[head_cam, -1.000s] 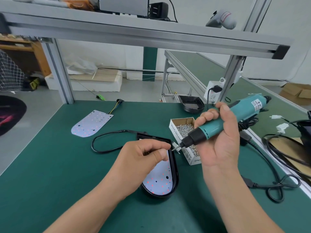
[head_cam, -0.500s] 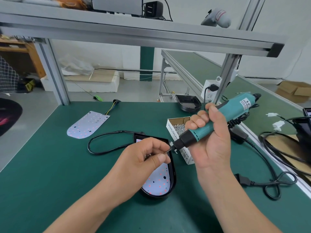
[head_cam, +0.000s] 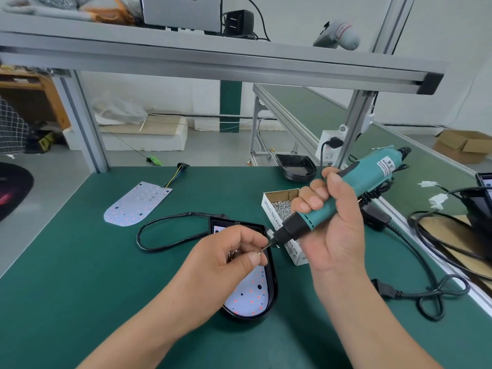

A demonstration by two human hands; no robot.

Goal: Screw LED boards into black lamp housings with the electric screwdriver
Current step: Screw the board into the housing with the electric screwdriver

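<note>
Head view: left hand pinches screw at bit; right hand grips screwdriver. Next prob.: seat it, then lower to LED board.

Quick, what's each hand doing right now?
Left hand: pinching a screw.
Right hand: gripping the electric screwdriver.

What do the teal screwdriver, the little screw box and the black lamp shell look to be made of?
Teal electric screwdriver: probably moulded plastic, matte, with a stuck-on label. Small white screw box: cardboard, its inner flaps raw brown. Black lamp housing: likely plastic, glossy, since its rim catches light; painted metal cannot be ruled out.
</note>
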